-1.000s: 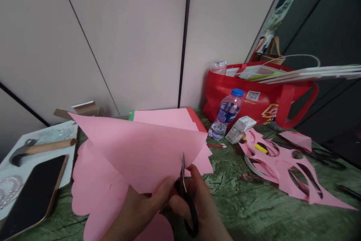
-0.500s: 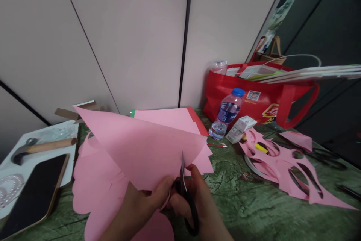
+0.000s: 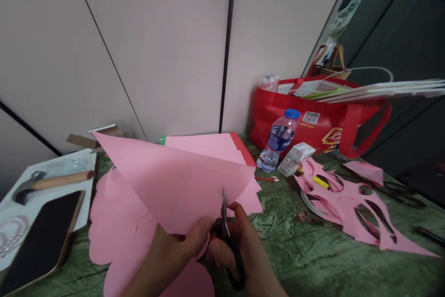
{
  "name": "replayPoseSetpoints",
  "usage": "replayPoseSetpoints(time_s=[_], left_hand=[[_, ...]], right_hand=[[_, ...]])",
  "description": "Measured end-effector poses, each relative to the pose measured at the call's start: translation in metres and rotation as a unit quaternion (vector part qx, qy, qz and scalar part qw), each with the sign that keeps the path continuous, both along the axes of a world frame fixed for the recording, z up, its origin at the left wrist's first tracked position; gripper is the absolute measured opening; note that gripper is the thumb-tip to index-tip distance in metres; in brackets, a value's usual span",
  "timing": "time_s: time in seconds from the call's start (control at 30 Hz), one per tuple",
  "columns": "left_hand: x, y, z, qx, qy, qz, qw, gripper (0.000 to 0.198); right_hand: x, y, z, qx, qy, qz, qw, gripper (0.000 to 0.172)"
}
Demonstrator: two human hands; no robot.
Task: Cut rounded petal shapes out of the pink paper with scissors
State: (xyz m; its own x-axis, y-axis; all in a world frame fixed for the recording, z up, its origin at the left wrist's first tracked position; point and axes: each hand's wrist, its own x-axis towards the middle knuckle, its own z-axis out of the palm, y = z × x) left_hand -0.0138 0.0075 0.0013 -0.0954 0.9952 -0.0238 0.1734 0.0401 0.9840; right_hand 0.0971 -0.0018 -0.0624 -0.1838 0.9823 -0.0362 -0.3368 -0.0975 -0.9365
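Two grips, one sheet: left hand (image 3: 170,253) closed on the pink sheet (image 3: 174,181), thumb on top and fingers (image 3: 200,234) pinching its near edge; right hand (image 3: 248,246) closed around the black handles of the scissors (image 3: 229,236), fingers through the loops. Holds the sheet raised off the surface (image 3: 295,250), folded or curled over into a broad wedge, long axis running from a sharp corner high at the left down to the pinch near the middle. Sets the blade just right of the left thumb, against the sheet's near-right edge, tip pointing up and away, roughly across that long axis. Puts the right hand nearer the cut edge, the left nearer the bulk of the paper. Hard to tell whether the blades stand apart or together, with only one thin bright edge visible against the pink; probably nearly shut. Looks thin, matte, plain pink, with rounded lobes along the lower left border hanging down to the surface. Elsewhere: a flat stack of pink paper (image 3: 205,142) behind, a phone (image 3: 41,236) and a hammer (image 3: 52,181) on a white tray (image 3: 85,163) at left, a water bottle (image 3: 278,142), a small box (image 3: 295,153) and a red bag (image 3: 313,121) at the back right, pink offcuts (image 3: 347,204) with holes spread at right.
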Motion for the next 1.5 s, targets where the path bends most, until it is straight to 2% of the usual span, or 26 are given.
replayPoseSetpoints(time_s=[0.1, 0.3, 0.43, 0.63, 0.8, 0.97, 1.1, 1.5], left_hand=[[0.001, 0.000, 0.003, 0.005, -0.008, 0.007, 1.000, 0.010], [-0.002, 0.000, 0.002, -0.009, 0.009, 0.007, 1.000, 0.012], [-0.003, 0.000, 0.001, -0.001, 0.005, 0.010, 1.000, 0.012], [-0.004, 0.001, 0.000, 0.014, -0.002, 0.012, 1.000, 0.008], [-0.008, 0.002, -0.005, 0.012, 0.014, -0.011, 1.000, 0.028], [-0.010, 0.002, -0.006, 0.014, 0.034, 0.012, 0.999, 0.024], [-0.011, 0.002, -0.007, 0.014, 0.035, -0.001, 0.999, 0.029], [-0.014, 0.004, -0.006, 0.039, 0.040, -0.012, 0.998, 0.026]], right_hand=[[0.001, -0.001, 0.001, -0.005, -0.007, -0.002, 1.000, 0.057], [0.002, -0.002, 0.003, -0.009, -0.005, 0.001, 1.000, 0.060], [0.001, 0.000, 0.002, -0.003, -0.004, 0.008, 1.000, 0.055], [0.000, 0.000, -0.002, -0.023, 0.017, 0.011, 1.000, 0.059], [-0.001, -0.002, 0.003, -0.025, 0.007, 0.001, 1.000, 0.055], [-0.002, -0.002, 0.002, -0.037, 0.006, 0.002, 0.999, 0.055], [-0.003, -0.003, 0.001, -0.036, 0.019, 0.000, 0.999, 0.058], [0.000, -0.004, 0.008, -0.030, -0.012, 0.020, 0.999, 0.053]])
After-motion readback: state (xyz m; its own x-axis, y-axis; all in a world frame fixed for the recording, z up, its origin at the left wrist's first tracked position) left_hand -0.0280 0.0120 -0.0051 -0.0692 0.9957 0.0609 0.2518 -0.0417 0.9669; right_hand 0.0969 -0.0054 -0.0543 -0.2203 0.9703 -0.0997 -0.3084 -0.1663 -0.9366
